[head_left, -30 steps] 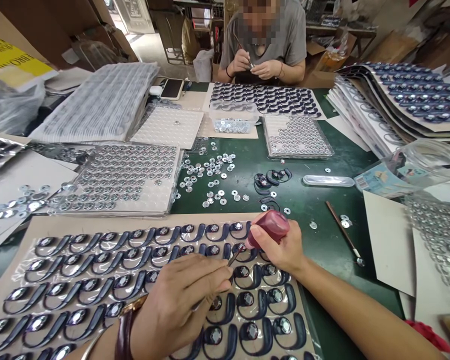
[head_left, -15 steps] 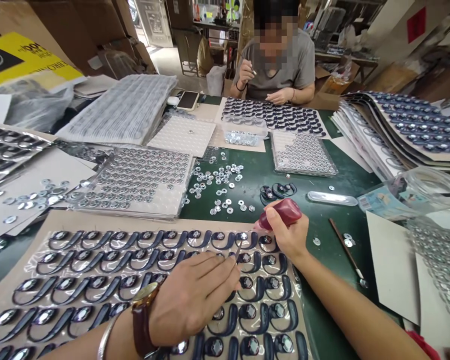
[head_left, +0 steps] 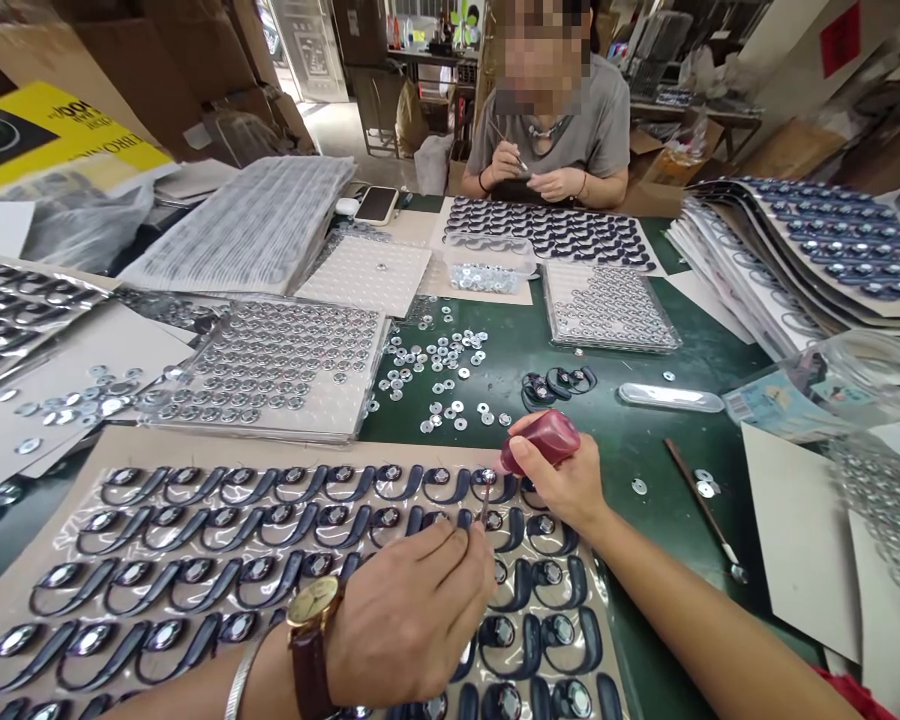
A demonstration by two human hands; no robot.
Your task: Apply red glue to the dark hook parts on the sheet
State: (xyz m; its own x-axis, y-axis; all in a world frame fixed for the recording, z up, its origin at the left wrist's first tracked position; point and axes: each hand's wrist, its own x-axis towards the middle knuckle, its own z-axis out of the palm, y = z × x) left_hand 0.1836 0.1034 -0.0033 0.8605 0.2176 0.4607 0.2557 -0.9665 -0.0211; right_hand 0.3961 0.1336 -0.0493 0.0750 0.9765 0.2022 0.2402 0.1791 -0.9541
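My left hand (head_left: 412,610), with a watch (head_left: 313,605) at the wrist, pinches a thin pointed metal tool (head_left: 484,510); whether it is tweezers I cannot tell. Its tip is at a silver round piece (head_left: 488,477) in the top row of the card sheet (head_left: 217,446). Rows of dark curved strap-like pieces (head_left: 401,484) with shiny round heads lie on this sheet, with clear film. In my right hand (head_left: 574,485) is a red squeeze bottle (head_left: 544,442), tilted, its nozzle end close to the same round piece. My left hand covers part of the lower rows.
Loose silver washers (head_left: 439,355) lie scattered on the green table (head_left: 510,350). Beyond them stand a clear tub (head_left: 487,268) and trays of round pieces (head_left: 285,350). A brown stick (head_left: 697,500) lies at right. Across the table a person (head_left: 547,130) holds a thin tool.
My right hand and the bottle have shifted slightly left. My left hand has moved a little right and its fingers are more bent. The person opposite has brought both hands together.
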